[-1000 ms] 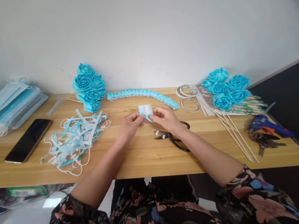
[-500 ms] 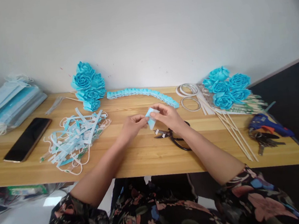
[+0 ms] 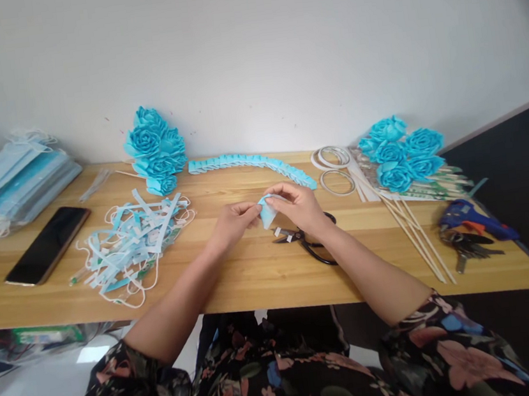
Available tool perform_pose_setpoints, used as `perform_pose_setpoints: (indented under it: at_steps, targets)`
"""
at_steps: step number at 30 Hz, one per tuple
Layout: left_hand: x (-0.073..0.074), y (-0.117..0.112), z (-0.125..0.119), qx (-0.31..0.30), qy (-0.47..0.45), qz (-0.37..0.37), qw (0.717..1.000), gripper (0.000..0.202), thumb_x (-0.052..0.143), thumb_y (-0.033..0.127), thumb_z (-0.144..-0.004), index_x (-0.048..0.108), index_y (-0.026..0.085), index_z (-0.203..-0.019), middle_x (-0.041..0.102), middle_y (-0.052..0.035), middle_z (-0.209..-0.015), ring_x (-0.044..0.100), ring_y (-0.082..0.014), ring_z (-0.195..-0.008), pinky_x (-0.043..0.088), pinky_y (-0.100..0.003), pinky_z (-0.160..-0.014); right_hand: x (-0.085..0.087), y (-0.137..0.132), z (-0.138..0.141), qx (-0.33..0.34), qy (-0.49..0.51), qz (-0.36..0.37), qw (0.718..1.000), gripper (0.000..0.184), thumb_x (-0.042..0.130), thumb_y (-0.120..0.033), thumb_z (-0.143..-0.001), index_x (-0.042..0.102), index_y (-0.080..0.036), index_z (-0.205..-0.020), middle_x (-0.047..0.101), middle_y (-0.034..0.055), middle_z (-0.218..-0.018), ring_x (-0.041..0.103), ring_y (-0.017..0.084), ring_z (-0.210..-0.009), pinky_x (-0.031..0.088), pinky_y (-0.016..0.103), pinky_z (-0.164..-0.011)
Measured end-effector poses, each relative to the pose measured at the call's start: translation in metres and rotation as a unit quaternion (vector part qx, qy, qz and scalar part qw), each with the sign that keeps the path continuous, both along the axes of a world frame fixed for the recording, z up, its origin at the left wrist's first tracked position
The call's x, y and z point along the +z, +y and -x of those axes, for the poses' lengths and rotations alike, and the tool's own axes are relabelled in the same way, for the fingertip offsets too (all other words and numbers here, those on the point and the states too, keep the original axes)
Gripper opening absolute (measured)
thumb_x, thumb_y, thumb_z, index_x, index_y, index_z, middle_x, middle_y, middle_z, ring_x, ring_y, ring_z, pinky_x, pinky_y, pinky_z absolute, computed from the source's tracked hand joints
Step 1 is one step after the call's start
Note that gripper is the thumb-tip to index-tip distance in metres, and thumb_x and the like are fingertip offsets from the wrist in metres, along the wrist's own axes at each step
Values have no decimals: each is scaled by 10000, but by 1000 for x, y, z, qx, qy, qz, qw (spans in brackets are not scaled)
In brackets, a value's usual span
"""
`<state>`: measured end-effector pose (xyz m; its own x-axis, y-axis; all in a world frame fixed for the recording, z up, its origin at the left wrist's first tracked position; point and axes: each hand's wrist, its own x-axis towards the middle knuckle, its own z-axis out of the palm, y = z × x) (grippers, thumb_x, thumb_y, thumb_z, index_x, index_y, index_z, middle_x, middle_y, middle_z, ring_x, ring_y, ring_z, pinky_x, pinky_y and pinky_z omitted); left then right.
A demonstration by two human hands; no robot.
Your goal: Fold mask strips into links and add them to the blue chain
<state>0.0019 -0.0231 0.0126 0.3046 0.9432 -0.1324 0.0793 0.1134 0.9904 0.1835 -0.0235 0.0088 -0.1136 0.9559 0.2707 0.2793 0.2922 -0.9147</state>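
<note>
A small folded piece of light blue mask fabric is pinched between my two hands above the middle of the table. My left hand grips its left edge with thumb and fingertips. From the right, my right hand holds it between thumb and curled fingers, hiding part of it. Black-handled scissors lie on the wood below my right hand, partly covered by the wrist. Behind the hands, a curved row of folded blue pieces stretches across the table.
To the left are stacked face masks, a phone, and a heap of strips and ear loops. Blue fabric roses stand behind. On the right are tape rolls, more roses, wooden sticks, a glue gun and keys.
The blue fabric has been bent and its upper left edge is now drawn in at my left fingertips. Both hands stay almost in the same place.
</note>
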Motion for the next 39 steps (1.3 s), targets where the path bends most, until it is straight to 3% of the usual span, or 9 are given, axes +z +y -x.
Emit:
perform_pose_setpoints:
  at_steps: [2, 6, 11, 18, 23, 28, 32, 36, 39]
  targets:
    - [-1, 1, 1, -1, -8, 8, 1000, 374, 701, 500, -716, 631, 165, -565, 594, -17, -569, 465, -106, -542, 386, -257, -576, 2, 0, -1, 5, -31, -37, 999, 105, 641, -278, -814, 719, -237, -871, 725, 23, -915, 655, 192, -859, 506, 350, -844]
    - [-5, 3, 3, 12, -45, 34, 998, 365, 718, 496, -707, 643, 161, -583, 581, -15, -557, 468, -102, -526, 371, -255, -557, 5, 0, -2, 25, -79, -102, 991, 202, 573, -150, -783, 735, -270, -800, 721, 17, -934, 651, 206, -928, 481, 397, -928]
    - [-8, 4, 2, 9, -86, 61, 994, 391, 770, 530, -654, 677, 152, -627, 605, -23, -569, 479, -100, -523, 372, -251, -553, 5, 2, -4, 36, -98, -112, 988, 206, 570, -152, -784, 736, -274, -775, 737, 24, -1023, 657, 218, -985, 462, 435, -977]
    - [-4, 3, 2, 0, -76, 46, 996, 452, 776, 598, -640, 698, 153, -659, 586, -14, -568, 468, -96, -532, 354, -246, -539, 1, 4, -4, 37, -104, -126, 986, 213, 561, -146, -789, 730, -275, -789, 745, 24, -1026, 662, 217, -986, 463, 438, -975]
    - [-4, 3, 2, 25, -58, 20, 998, 396, 755, 554, -672, 675, 167, -647, 548, 6, -538, 455, -99, -515, 350, -251, -529, 6, 0, -3, 63, -87, -82, 991, 216, 537, -183, -819, 736, -265, -834, 741, 27, -1061, 660, 223, -1036, 459, 421, -998]
    - [-4, 1, 2, 42, -26, -27, 998, 385, 710, 503, -730, 607, 171, -564, 519, 12, -527, 420, -93, -513, 335, -250, -532, 10, -3, -6, 70, -10, 15, 997, 340, 454, -442, -967, 691, -246, -1111, 736, 41, -1067, 667, 219, -1052, 482, 370, -959]
    - [-5, 1, 2, 50, -16, -35, 998, 370, 701, 485, -736, 605, 169, -571, 516, 13, -536, 412, -92, -519, 331, -249, -532, 5, 1, -6, 49, -12, 32, 998, 410, 464, -548, -950, 707, -220, -917, 719, 39, -935, 661, 205, -919, 489, 332, -859]
    - [-8, 2, 1, 56, -18, -38, 998, 334, 684, 459, -746, 620, 165, -601, 517, 16, -536, 403, -89, -518, 314, -244, -528, 0, 3, -4, 49, -39, 65, 996, 282, 615, -468, -858, 651, -204, -766, 640, -4, -716, 577, 154, -689, 454, 282, -677]
    - [-8, 3, 1, 60, -19, -37, 997, 305, 675, 434, -749, 630, 163, -615, 505, 19, -532, 397, -90, -520, 302, -245, -527, 0, 2, -3, 49, -64, 65, 995, 245, 618, -425, -847, 647, -201, -751, 605, -20, -672, 518, 132, -623, 407, 268, -621]
